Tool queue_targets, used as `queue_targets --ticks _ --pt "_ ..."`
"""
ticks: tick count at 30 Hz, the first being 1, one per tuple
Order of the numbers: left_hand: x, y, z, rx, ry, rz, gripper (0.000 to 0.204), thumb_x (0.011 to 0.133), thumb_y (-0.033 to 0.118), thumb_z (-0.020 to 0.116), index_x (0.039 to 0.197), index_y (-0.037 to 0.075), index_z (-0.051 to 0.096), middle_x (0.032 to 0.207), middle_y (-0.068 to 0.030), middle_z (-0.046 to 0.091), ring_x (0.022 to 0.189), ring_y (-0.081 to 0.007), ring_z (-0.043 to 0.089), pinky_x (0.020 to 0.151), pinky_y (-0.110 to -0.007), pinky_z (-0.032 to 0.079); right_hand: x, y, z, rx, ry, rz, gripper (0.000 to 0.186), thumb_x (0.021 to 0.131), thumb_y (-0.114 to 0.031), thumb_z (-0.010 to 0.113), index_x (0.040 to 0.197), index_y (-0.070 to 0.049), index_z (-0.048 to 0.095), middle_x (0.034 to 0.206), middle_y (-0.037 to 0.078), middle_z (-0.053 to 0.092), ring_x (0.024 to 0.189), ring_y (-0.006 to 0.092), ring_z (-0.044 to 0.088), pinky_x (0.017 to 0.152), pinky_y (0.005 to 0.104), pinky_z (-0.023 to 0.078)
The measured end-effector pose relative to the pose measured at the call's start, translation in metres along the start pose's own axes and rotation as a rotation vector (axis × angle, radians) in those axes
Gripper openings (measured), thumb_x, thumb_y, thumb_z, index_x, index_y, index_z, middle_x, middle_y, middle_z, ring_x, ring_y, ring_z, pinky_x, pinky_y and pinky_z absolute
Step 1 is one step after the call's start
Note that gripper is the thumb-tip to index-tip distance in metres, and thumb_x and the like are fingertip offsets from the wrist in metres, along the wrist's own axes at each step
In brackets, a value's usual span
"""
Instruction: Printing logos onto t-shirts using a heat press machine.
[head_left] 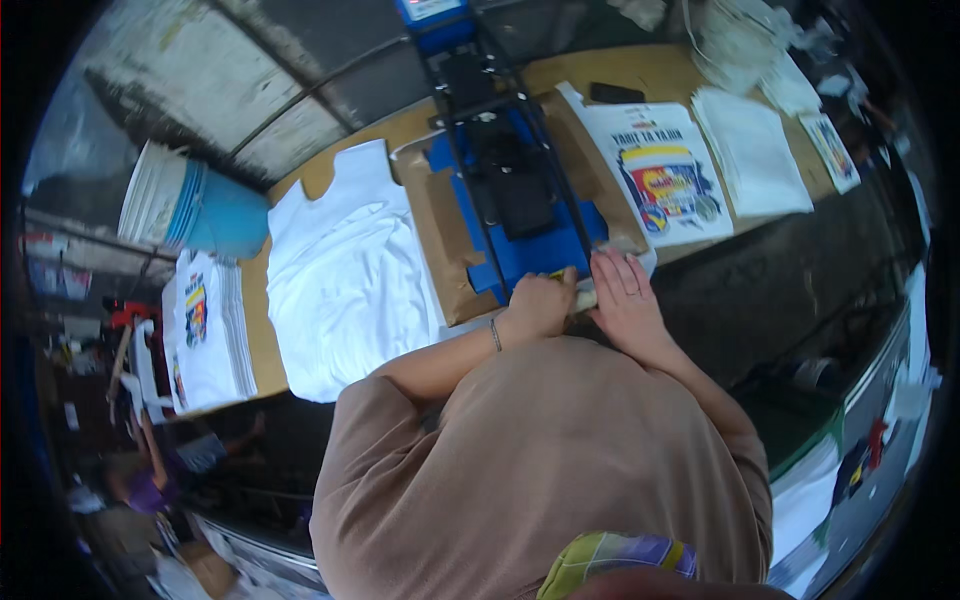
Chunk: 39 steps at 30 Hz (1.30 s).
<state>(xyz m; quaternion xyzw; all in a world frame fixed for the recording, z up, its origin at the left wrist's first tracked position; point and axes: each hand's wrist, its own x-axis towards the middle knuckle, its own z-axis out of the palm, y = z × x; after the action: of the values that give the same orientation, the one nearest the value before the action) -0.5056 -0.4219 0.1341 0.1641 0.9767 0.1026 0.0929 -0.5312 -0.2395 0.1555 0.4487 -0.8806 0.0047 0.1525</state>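
Note:
A blue heat press (500,170) with a black frame stands in front of me, brown paper (440,225) lying under and around its blue plate. My left hand (540,303), a bracelet on its wrist, is closed at the press's near edge. A bit of yellow and a pale, wadded piece (584,300) show beside its fingers; I cannot make out what it grips. Just right of it, my right hand (628,300) lies with fingers stretched over the near right corner, touching white material there. Left of the press, a white sleeveless shirt (345,280) is spread on rumpled white cloth.
Right of the press lie a printed white shirt (665,175), folded white cloth (750,150) and a dark phone (616,93). A stack of printed shirts (210,325) and nested buckets (225,210) sit at the left. Another person (150,490) is at the lower left.

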Motion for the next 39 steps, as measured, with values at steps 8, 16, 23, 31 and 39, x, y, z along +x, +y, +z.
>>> queue_targets --ticks 8,16,23,31,39 --pt "-0.014 0.002 0.028 0.067 0.254 -0.153 0.012 0.069 0.021 0.059 0.074 0.010 0.063 0.062 -0.0080 0.064 0.062 -0.0241 0.063 0.074 -0.040 0.042 0.046 -0.009 0.036 0.149 -0.287 -0.337 0.029 0.074 -0.016 0.057 0.097 0.002 0.057 0.078 0.014 0.067 0.073 0.0267 0.066 0.102 0.0410 0.033" --pt "-0.012 0.019 0.041 0.066 0.327 -0.308 0.007 0.073 0.021 0.059 0.075 0.015 0.062 0.069 -0.0051 0.066 0.067 -0.0228 0.063 0.070 -0.037 0.042 0.050 -0.004 0.043 0.252 -0.133 -0.450 0.019 0.069 -0.017 0.067 0.078 -0.003 0.058 0.062 0.015 0.062 0.060 0.0303 0.062 0.078 0.0399 0.041" --pt "-0.015 0.009 0.032 0.064 0.317 -0.216 0.010 0.070 0.022 0.061 0.077 0.015 0.062 0.071 -0.0067 0.067 0.069 -0.0242 0.065 0.063 -0.039 0.046 0.053 0.001 0.038 0.225 -0.161 -0.508 0.016 0.073 -0.018 0.065 0.081 -0.005 0.060 0.065 0.016 0.063 0.063 0.0320 0.062 0.074 0.0413 0.041" --pt "-0.036 0.027 -0.048 0.101 0.386 -0.132 0.014 0.069 0.022 0.063 0.076 0.011 0.064 0.069 -0.0093 0.067 0.066 -0.0234 0.067 0.057 -0.038 0.047 0.068 0.003 -0.041 0.129 -0.058 -0.468 0.021 0.070 -0.019 0.064 0.083 -0.004 0.057 0.056 0.015 0.058 0.058 0.0320 0.059 0.080 0.0414 0.038" --pt "-0.073 0.056 -0.167 0.235 0.499 -0.109 0.031 0.071 0.019 0.063 0.099 0.007 0.057 0.071 -0.0058 0.065 0.067 -0.0222 0.064 0.071 -0.034 0.042 0.044 0.047 -0.145 0.563 0.195 -0.223 0.045 0.068 -0.016 0.077 0.102 -0.009 0.048 0.113 0.014 0.052 0.109 0.0257 0.051 0.098 0.0414 0.031"
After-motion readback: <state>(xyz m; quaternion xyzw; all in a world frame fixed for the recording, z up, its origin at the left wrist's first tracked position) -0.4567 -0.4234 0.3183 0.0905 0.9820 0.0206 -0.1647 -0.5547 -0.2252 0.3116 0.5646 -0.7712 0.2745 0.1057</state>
